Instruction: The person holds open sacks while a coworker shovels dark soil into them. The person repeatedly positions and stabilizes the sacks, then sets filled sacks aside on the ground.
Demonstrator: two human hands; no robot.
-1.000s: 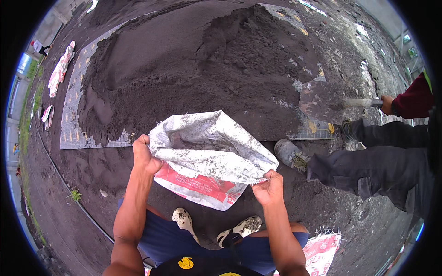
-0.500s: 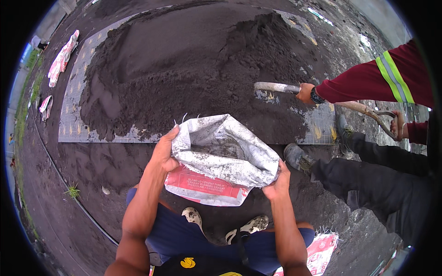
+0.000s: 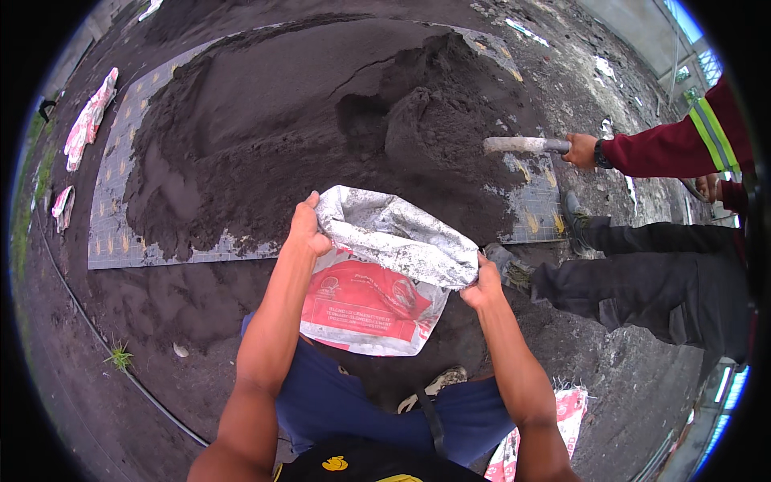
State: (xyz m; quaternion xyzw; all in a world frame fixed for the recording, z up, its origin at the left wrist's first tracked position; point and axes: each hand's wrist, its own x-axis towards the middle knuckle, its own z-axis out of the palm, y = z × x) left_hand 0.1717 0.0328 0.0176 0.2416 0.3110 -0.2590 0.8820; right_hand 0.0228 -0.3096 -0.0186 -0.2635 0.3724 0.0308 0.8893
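I hold a white and red cement sack [image 3: 369,301] up by its rolled white rim. My left hand [image 3: 309,229] is closed on the rim's left end, and my right hand [image 3: 483,285] grips the right end. The sack's mouth faces the pile of dark sand [image 3: 265,104], and its red printed side hangs below. Beyond the sack, another person's gloveless hand [image 3: 581,151] holds a shovel [image 3: 518,145] low on its shaft. Dark sand is heaped where the shovel's blade lies, hiding it.
A patterned flat sheet [image 3: 104,241] lies under the sand. The co-worker's dark trousers and shoe [image 3: 510,265] are close to my right hand. Another sack [image 3: 572,418] lies by my right leg. At left are a crumpled sack [image 3: 88,120] and a black hose [image 3: 148,394].
The sack's rim has tipped, showing less of its inside and more of its red side. The co-worker's shovel has moved right, with sand heaped at its blade and a hollow left beside it.
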